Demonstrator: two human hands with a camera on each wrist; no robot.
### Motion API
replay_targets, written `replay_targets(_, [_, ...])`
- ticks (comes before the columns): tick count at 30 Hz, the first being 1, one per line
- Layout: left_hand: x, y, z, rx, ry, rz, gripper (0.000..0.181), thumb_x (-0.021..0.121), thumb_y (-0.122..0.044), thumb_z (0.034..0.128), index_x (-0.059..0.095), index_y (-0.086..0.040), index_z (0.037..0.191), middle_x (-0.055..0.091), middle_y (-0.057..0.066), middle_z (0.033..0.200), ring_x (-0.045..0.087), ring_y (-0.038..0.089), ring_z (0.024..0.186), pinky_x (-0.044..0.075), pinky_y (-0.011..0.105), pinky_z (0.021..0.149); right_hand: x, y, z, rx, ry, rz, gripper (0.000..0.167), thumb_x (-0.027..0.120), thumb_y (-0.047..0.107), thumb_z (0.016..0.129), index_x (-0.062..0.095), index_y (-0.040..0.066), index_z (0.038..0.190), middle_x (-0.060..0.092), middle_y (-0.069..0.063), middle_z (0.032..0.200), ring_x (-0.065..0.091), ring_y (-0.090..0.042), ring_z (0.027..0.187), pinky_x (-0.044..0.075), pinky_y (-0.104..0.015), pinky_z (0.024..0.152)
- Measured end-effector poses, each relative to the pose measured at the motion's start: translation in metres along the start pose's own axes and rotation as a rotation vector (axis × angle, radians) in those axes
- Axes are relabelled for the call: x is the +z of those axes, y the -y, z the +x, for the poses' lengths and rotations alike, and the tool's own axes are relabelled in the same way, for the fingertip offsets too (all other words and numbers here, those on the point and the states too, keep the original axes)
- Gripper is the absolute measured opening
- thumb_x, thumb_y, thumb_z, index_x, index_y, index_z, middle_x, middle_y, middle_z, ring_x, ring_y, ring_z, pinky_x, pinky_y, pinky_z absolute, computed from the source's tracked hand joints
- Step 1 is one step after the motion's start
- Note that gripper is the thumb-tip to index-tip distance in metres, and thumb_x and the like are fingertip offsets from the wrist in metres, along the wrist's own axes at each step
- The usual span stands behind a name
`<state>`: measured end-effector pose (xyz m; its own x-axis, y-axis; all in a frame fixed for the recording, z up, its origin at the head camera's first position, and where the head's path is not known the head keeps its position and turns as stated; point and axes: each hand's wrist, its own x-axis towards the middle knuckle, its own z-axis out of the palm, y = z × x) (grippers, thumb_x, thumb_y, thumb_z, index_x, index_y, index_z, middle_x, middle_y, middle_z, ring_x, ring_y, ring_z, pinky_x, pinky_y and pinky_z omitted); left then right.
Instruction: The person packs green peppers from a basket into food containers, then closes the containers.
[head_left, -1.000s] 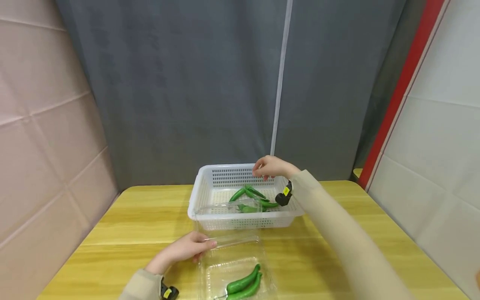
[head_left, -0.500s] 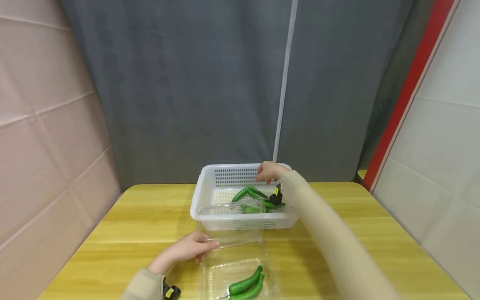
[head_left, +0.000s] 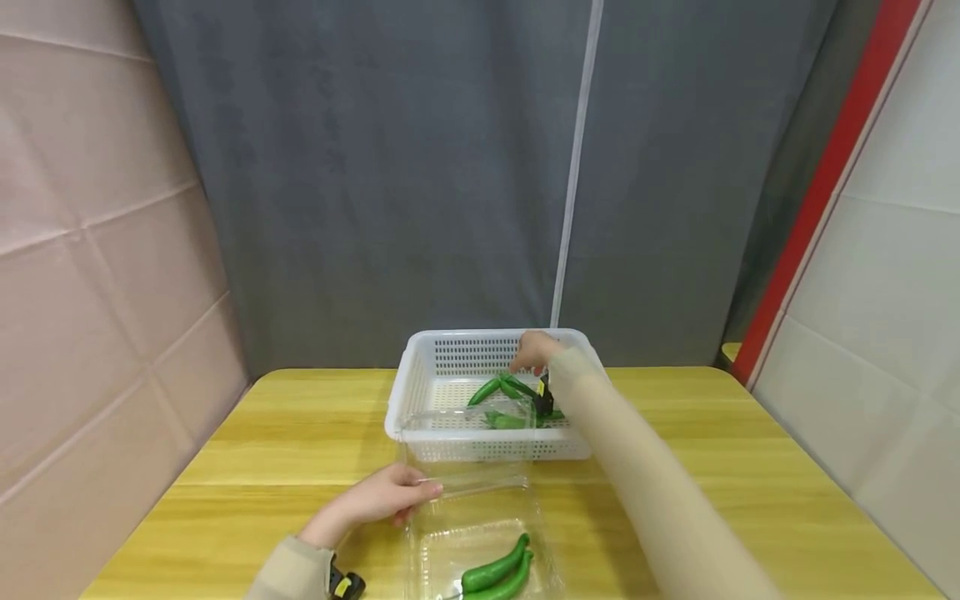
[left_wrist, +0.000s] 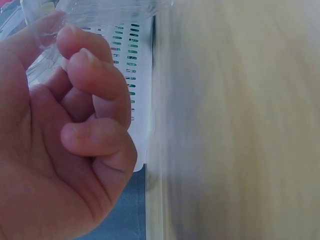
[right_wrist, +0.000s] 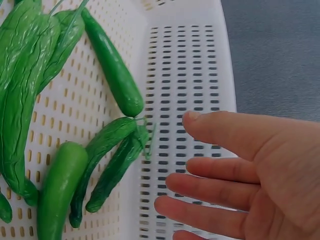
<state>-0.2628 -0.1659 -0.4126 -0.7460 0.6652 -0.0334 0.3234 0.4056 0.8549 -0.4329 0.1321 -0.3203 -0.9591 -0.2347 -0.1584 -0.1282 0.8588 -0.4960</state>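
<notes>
My left hand (head_left: 386,493) pinches the edge of a clear plastic clamshell box (head_left: 476,512) near its hinge, thumb on top. In the left wrist view its other fingers (left_wrist: 107,137) curl loosely. Two green chili peppers (head_left: 495,573) lie in the box's near half. The raised lid leans over the front of a white slotted basket (head_left: 487,332). Inside the basket lie several green chilies (head_left: 485,390), some smooth, some wrinkled. Over its back right part my right hand (right_wrist: 235,175) reaches with fingers extended, apart from the peppers and holding nothing.
The basket stands on a wooden table (head_left: 315,425), its far side close to a grey curtain (head_left: 375,183). Pale cloth walls flank the table left and right. The transparent lid overlaps the basket's front rim.
My right hand has moved lower and slightly back into the basket, toward the chilies. My left hand keeps its pinch on the box. The view has shifted slightly.
</notes>
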Motion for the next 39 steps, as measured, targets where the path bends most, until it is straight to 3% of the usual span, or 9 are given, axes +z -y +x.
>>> replay_targets(11, [0.002, -0.002, -0.004, -0.017, -0.027, 0.013, 0.044, 0.057, -0.035, 0.0986, 0.049, -0.007, 0.065, 0.046, -0.002, 0.052, 0.044, 0.013, 0.046, 0.041, 0.025, 0.05, 0.013, -0.009, 0.017, 0.038, -0.019, -0.065, 0.033, 0.078, 0.025, 0.083, 0.062, 0.004, 0.104, 0.063, -0.008, 0.092, 0.057, -0.02, 0.069, 0.049, -0.034, 0.06])
replay_targets(18, [0.004, -0.006, -0.002, -0.015, -0.025, 0.022, 0.043, 0.056, -0.036, 0.0988, 0.049, -0.011, 0.065, 0.047, -0.003, 0.053, 0.045, 0.011, 0.046, 0.043, 0.024, 0.051, 0.017, -0.013, 0.026, 0.072, 0.001, -0.057, 0.069, 0.08, 0.022, 0.08, 0.047, -0.001, 0.136, 0.062, -0.014, 0.108, 0.061, -0.026, 0.086, 0.053, -0.04, 0.07])
replay_targets(20, [0.004, -0.007, -0.001, -0.012, -0.024, 0.023, 0.042, 0.056, -0.036, 0.0988, 0.049, -0.011, 0.065, 0.048, -0.004, 0.053, 0.045, 0.01, 0.046, 0.043, 0.024, 0.05, 0.017, -0.016, 0.026, 0.061, -0.009, -0.09, 0.067, 0.081, 0.023, 0.079, 0.051, -0.001, 0.133, 0.062, -0.013, 0.106, 0.061, -0.025, 0.084, 0.052, -0.039, 0.071])
replay_targets(25, [0.005, -0.008, 0.001, -0.015, -0.018, 0.023, 0.042, 0.056, -0.037, 0.0986, 0.049, -0.012, 0.065, 0.048, -0.004, 0.054, 0.045, 0.009, 0.047, 0.043, 0.024, 0.05, 0.018, -0.019, 0.021, 0.054, -0.007, -0.161, 0.044, 0.084, 0.028, 0.077, 0.066, 0.002, 0.107, 0.065, -0.011, 0.091, 0.062, -0.023, 0.079, 0.052, -0.038, 0.069])
replay_targets(32, [0.005, -0.009, -0.001, -0.019, -0.025, 0.036, 0.043, 0.056, -0.037, 0.0984, 0.049, -0.012, 0.064, 0.047, -0.004, 0.052, 0.043, 0.012, 0.046, 0.042, 0.025, 0.051, 0.023, -0.021, 0.02, 0.1, -0.009, -0.147, 0.049, 0.086, 0.028, 0.075, 0.062, 0.004, 0.109, 0.063, -0.01, 0.088, 0.061, -0.025, 0.079, 0.052, -0.039, 0.068])
replay_targets(35, [0.005, -0.009, -0.002, -0.023, -0.021, 0.025, 0.043, 0.057, -0.036, 0.0984, 0.048, -0.012, 0.064, 0.046, -0.004, 0.052, 0.042, 0.013, 0.046, 0.04, 0.024, 0.05, 0.027, -0.023, 0.023, 0.084, -0.008, -0.194, 0.045, 0.087, 0.028, 0.072, 0.063, 0.003, 0.102, 0.062, -0.008, 0.084, 0.061, -0.024, 0.076, 0.052, -0.037, 0.066])
replay_targets(39, [0.006, -0.008, -0.002, -0.026, -0.016, 0.01, 0.043, 0.057, -0.036, 0.0983, 0.048, -0.011, 0.064, 0.046, -0.003, 0.052, 0.042, 0.013, 0.046, 0.038, 0.023, 0.049, 0.032, -0.023, 0.025, 0.047, -0.007, -0.265, 0.047, 0.087, 0.025, 0.07, 0.064, 0.003, 0.105, 0.062, -0.008, 0.088, 0.06, -0.024, 0.078, 0.052, -0.037, 0.068])
